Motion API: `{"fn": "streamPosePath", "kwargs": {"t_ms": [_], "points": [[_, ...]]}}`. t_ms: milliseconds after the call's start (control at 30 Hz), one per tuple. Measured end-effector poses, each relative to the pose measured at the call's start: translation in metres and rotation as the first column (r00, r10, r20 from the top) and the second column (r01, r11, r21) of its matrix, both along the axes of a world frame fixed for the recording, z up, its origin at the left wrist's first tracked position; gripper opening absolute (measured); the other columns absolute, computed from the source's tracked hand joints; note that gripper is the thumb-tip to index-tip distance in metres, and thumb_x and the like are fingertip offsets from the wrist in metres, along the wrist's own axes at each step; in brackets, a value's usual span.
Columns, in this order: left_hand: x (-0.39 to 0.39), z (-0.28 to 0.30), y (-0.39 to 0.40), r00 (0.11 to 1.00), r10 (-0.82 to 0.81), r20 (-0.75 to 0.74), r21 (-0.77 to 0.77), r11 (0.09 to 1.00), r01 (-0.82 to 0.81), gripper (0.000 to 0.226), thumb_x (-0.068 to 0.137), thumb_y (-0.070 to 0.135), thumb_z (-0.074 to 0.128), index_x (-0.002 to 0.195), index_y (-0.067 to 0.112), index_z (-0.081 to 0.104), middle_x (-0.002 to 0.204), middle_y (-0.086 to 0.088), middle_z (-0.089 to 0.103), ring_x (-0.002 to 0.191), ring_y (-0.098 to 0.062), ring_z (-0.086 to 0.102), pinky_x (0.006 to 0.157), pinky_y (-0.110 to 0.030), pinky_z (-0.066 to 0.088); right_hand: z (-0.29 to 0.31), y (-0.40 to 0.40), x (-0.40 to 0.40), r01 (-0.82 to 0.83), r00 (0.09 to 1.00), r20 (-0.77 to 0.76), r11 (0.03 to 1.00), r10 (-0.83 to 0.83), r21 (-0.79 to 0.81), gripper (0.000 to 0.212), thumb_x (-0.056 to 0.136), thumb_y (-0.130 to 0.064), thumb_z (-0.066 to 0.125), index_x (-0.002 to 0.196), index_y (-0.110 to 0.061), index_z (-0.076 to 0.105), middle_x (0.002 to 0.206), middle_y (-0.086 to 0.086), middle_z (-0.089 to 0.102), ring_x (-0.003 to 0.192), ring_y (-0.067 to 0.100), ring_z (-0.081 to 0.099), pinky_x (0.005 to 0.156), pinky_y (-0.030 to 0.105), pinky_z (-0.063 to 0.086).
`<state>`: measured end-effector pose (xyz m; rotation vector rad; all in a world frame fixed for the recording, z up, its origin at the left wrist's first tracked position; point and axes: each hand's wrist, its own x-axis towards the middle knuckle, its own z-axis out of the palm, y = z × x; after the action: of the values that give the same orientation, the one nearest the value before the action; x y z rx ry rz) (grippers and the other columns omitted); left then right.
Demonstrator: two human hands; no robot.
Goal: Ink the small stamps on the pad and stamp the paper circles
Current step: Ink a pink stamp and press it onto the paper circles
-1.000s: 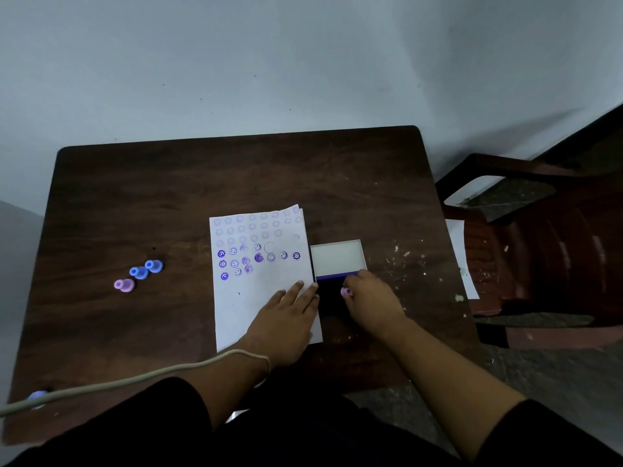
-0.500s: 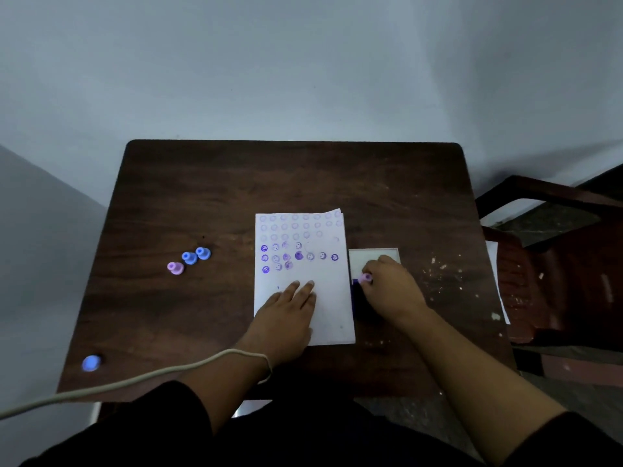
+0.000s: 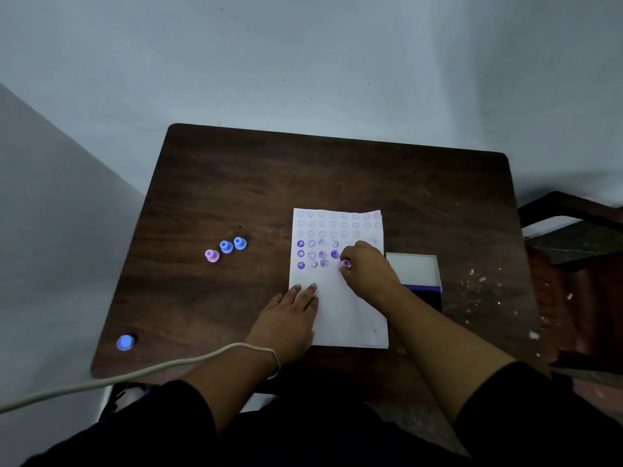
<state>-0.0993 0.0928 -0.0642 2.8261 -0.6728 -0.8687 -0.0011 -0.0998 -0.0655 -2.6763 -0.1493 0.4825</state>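
- My right hand (image 3: 365, 269) pinches a pink stamp (image 3: 344, 264), its base down on the paper (image 3: 350, 308) just below the stamped circles (image 3: 312, 254).
- My left hand (image 3: 286, 321) lies flat and empty, fingers spread on the sheet's left edge.
- The ink pad (image 3: 416, 274) sits open beside the paper's right edge.
- Three spare stamps (image 3: 226, 247) stand well to the left on the table (image 3: 337, 176).

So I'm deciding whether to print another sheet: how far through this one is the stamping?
Done: the three lower rows of circles on the paper sheet carry dark purple prints on their left side. In hand: the right hand holds a pink stamp at the third row's next circle, while the left hand steadies the sheet. Left: the faint upper rows look unstamped; circles under the right hand are hidden.
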Motion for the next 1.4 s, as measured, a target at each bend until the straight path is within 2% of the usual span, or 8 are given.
{"fn": "streamPosePath", "kwargs": {"t_ms": [200,300,467,1133,1267,1400], "points": [[-0.003,-0.005,0.011,1.000,-0.023,0.002,0.018,1.000,0.023,0.070,0.098,0.040,0.050,0.157,0.016,0.022,0.170,-0.002,0.002,0.153,-0.028,0.013,0.119,-0.049,0.022,-0.008,0.008,0.004,-0.014,1.000,-0.013,1.000,0.014,-0.024,0.020,0.098,-0.024,0.062,0.105,-0.010,0.074,0.099,0.008,0.066,0.082,0.017,0.058,0.072,0.023,0.039],[-0.003,-0.008,0.010,1.000,-0.019,0.000,0.024,1.000,0.019,0.071,0.096,0.040,0.052,0.157,0.015,0.024,0.170,-0.002,0.003,0.152,-0.029,0.014,0.118,-0.051,0.023,-0.012,0.010,0.006,-0.019,1.000,-0.003,1.000,0.019,-0.014,0.021,0.097,-0.022,0.061,0.107,-0.010,0.075,0.101,0.010,0.065,0.087,0.024,0.062,0.072,0.024,0.037],[0.002,-0.009,0.009,0.999,-0.038,-0.012,0.036,0.999,0.038,0.069,0.098,0.041,0.050,0.157,0.014,0.025,0.169,-0.004,0.004,0.151,-0.030,0.016,0.117,-0.055,0.025,-0.017,0.016,0.011,-0.028,0.999,-0.022,0.999,0.027,-0.027,0.027,0.098,-0.023,0.061,0.118,-0.010,0.074,0.107,0.011,0.067,0.093,0.024,0.065,0.079,0.027,0.048],[0.002,-0.010,0.009,0.997,-0.070,-0.032,0.050,0.996,0.072,0.070,0.098,0.038,0.048,0.157,0.012,0.022,0.169,-0.007,0.002,0.152,-0.033,0.014,0.118,-0.054,0.025,-0.020,0.019,0.013,0.016,0.997,-0.075,0.998,-0.021,-0.064,0.026,0.097,-0.025,0.063,0.116,-0.011,0.072,0.108,0.011,0.068,0.094,0.025,0.065,0.085,0.032,0.052],[0.001,-0.008,0.011,0.997,-0.065,-0.032,0.049,0.997,0.066,0.071,0.097,0.036,0.050,0.158,0.012,0.021,0.170,-0.006,0.001,0.152,-0.032,0.013,0.118,-0.055,0.024,-0.006,-0.002,0.014,0.155,0.987,0.042,0.988,-0.154,-0.018,0.015,0.092,-0.025,0.067,0.099,-0.013,0.075,0.096,0.008,0.067,0.084,0.022,0.063,0.071,0.029,0.048],[0.001,-0.006,0.011,0.998,-0.055,-0.018,0.022,0.998,0.055,0.072,0.096,0.036,0.051,0.158,0.012,0.021,0.170,-0.005,0.001,0.152,-0.031,0.013,0.119,-0.051,0.023,0.007,-0.028,0.024,0.305,0.948,0.083,0.952,-0.307,0.025,0.011,0.089,-0.027,0.069,0.091,-0.019,0.075,0.088,0.003,0.071,0.076,0.017,0.063,0.069,0.026,0.045]]}}
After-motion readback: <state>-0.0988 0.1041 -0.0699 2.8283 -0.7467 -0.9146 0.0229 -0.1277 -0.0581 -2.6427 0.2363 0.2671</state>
